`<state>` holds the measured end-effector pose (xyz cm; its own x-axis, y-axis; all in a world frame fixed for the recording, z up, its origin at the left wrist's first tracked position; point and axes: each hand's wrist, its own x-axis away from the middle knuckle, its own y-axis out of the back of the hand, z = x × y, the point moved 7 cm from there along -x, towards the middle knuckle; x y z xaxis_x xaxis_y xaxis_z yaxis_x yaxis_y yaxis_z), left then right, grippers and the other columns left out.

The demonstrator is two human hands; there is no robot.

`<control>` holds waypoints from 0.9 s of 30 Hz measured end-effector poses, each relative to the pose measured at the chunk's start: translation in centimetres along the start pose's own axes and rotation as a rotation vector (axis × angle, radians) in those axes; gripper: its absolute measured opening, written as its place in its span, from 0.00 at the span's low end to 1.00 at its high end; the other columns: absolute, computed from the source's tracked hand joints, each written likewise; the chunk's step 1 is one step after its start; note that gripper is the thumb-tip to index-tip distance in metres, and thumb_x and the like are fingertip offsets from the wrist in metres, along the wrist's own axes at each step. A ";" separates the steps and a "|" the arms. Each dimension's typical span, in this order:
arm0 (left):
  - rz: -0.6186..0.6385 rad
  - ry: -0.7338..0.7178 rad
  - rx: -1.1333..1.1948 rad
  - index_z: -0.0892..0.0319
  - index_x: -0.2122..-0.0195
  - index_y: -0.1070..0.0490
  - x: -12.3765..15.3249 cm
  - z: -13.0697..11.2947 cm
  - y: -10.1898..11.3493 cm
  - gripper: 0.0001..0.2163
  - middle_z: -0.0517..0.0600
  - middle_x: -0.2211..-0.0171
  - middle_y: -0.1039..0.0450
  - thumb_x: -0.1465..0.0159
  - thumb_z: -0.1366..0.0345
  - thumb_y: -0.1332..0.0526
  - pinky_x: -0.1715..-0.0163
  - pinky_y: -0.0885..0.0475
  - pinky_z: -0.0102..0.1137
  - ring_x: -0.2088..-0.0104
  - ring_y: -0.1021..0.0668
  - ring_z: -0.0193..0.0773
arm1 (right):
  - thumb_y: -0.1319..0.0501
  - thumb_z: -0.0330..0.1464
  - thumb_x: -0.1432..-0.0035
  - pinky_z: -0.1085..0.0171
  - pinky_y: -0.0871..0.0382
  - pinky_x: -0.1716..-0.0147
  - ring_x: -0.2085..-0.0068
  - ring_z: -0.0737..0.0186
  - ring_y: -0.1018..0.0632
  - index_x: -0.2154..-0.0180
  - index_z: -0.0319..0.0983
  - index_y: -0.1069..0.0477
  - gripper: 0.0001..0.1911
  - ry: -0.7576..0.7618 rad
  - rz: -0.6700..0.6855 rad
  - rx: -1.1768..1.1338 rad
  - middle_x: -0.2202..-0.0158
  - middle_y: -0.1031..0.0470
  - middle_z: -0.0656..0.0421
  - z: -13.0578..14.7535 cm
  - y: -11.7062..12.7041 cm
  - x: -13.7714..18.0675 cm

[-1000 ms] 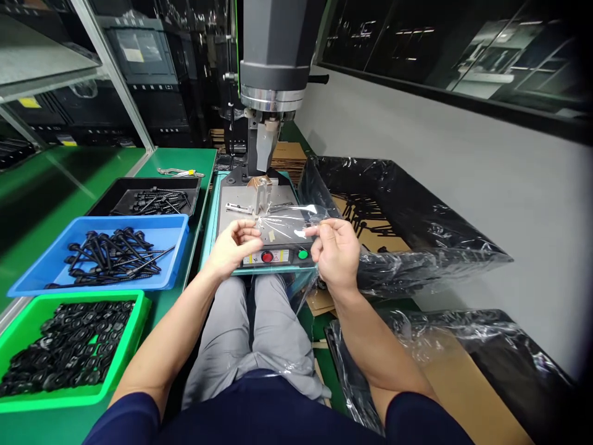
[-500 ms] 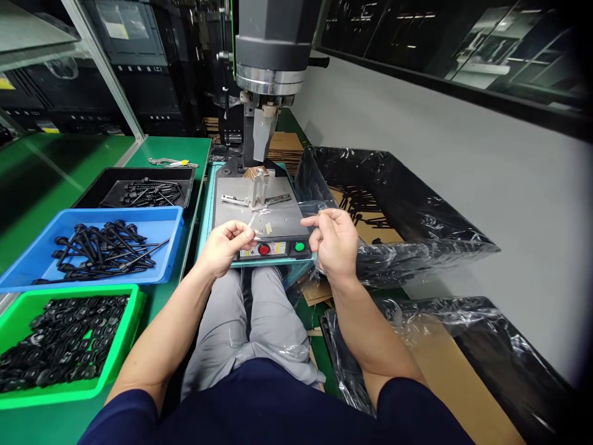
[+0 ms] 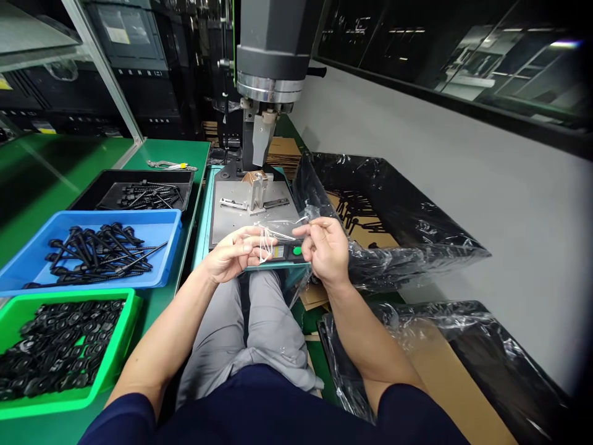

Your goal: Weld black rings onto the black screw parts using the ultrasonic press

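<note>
My left hand (image 3: 231, 253) and my right hand (image 3: 324, 250) meet over the front edge of the press base plate (image 3: 231, 216). Both pinch a small clear plastic bag (image 3: 273, 238) that is crumpled between them. The fingers of each hand are closed on the film. The bag hides part of the button panel, where a green button (image 3: 297, 251) shows beside my right hand. Above, the press head (image 3: 273, 55) hangs over a metal fixture (image 3: 254, 185) on the plate.
At left sit a green tray (image 3: 115, 346) of small black parts, a blue tray (image 3: 162, 247) of black pins and a black tray (image 3: 139, 179) of similar pins. Plastic-lined cardboard boxes (image 3: 417, 228) stand at right and lower right.
My hands have drawn closer together and the clear bag has gone from stretched flat to bunched up between them. The view has shifted only slightly.
</note>
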<state>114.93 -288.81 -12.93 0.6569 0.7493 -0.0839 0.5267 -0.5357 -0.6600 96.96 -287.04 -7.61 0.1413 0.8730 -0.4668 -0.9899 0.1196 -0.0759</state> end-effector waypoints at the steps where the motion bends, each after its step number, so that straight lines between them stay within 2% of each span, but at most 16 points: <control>1: 0.006 0.006 0.003 0.58 0.49 0.30 -0.1 0.0 0.1 0.26 0.59 0.50 0.23 0.48 0.60 0.27 0.65 0.24 0.31 0.61 0.17 0.42 | 0.40 0.43 0.36 0.71 0.45 0.88 0.86 0.75 0.34 0.61 0.43 0.39 0.12 0.017 0.018 -0.004 0.65 0.19 0.60 0.2 -0.1 0.1; 5: 0.010 0.027 -0.018 0.59 0.46 0.29 -0.8 -0.1 0.9 0.29 0.58 0.55 0.20 0.46 0.52 0.29 0.68 0.24 0.30 0.65 0.17 0.41 | 0.40 0.45 0.36 0.71 0.46 0.88 0.86 0.75 0.34 0.59 0.45 0.40 0.13 0.029 0.093 0.008 0.59 0.19 0.59 0.4 -0.6 0.5; 8: 0.032 0.036 -0.097 0.62 0.50 0.26 -1.5 -0.5 1.0 0.25 0.58 0.60 0.19 0.45 0.54 0.29 0.68 0.24 0.31 0.68 0.17 0.41 | 0.40 0.44 0.37 0.70 0.45 0.88 0.85 0.73 0.32 0.56 0.46 0.38 0.13 0.027 0.133 0.012 0.58 0.19 0.59 0.2 -0.8 0.6; 10: 0.010 -0.002 -0.161 0.62 0.53 0.25 -1.9 -1.2 1.1 0.22 0.58 0.59 0.19 0.46 0.57 0.28 0.65 0.24 0.32 0.65 0.17 0.42 | 0.39 0.43 0.37 0.69 0.41 0.85 0.81 0.69 0.27 0.58 0.45 0.35 0.11 0.035 0.142 0.023 0.60 0.18 0.58 0.1 -0.7 0.5; 13: -0.067 -0.109 -0.246 0.59 0.52 0.27 -2.2 -2.5 1.1 0.23 0.57 0.57 0.20 0.47 0.61 0.26 0.63 0.25 0.31 0.60 0.17 0.43 | 0.38 0.40 0.38 0.64 0.29 0.73 0.67 0.61 0.20 0.62 0.43 0.33 0.09 0.021 0.130 0.054 0.62 0.18 0.57 -0.4 -0.2 0.2; 16: -0.137 -0.214 -0.300 0.59 0.53 0.27 -2.2 -3.4 1.3 0.21 0.55 0.60 0.19 0.46 0.60 0.27 0.67 0.26 0.29 0.63 0.17 0.41 | 0.36 0.37 0.41 0.57 0.25 0.60 0.59 0.57 0.19 0.66 0.43 0.34 0.08 -0.020 0.091 0.024 0.62 0.18 0.57 -1.0 0.3 -0.2; 19: -0.189 -0.263 -0.338 0.61 0.55 0.26 -2.0 -3.7 1.8 0.19 0.55 0.63 0.18 0.45 0.59 0.28 0.71 0.28 0.28 0.66 0.18 0.39 | 0.34 0.33 0.46 0.58 0.25 0.61 0.59 0.58 0.19 0.68 0.42 0.37 0.10 -0.046 0.027 -0.029 0.63 0.18 0.58 -1.3 0.7 -0.6; 24: -0.205 -0.281 -0.368 0.61 0.55 0.27 -1.7 -3.7 2.5 0.19 0.55 0.63 0.18 0.45 0.60 0.28 0.70 0.27 0.29 0.66 0.18 0.39 | 0.34 0.30 0.48 0.61 0.25 0.64 0.65 0.61 0.19 0.70 0.42 0.40 0.13 -0.068 0.010 -0.093 0.65 0.19 0.60 -1.2 0.4 -0.9; 27: -0.222 -0.305 -0.429 0.62 0.55 0.26 -1.5 -4.1 2.5 0.18 0.56 0.62 0.18 0.44 0.60 0.29 0.67 0.26 0.31 0.65 0.18 0.40 | 0.32 0.31 0.49 0.60 0.24 0.62 0.61 0.59 0.18 0.68 0.42 0.39 0.14 -0.070 0.034 -0.116 0.63 0.19 0.60 -0.5 0.2 -1.0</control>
<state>117.51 -292.84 -11.40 0.3533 0.9063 -0.2318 0.8481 -0.4149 -0.3297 96.64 -288.13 -7.64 0.1027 0.9067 -0.4090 -0.9857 0.0377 -0.1640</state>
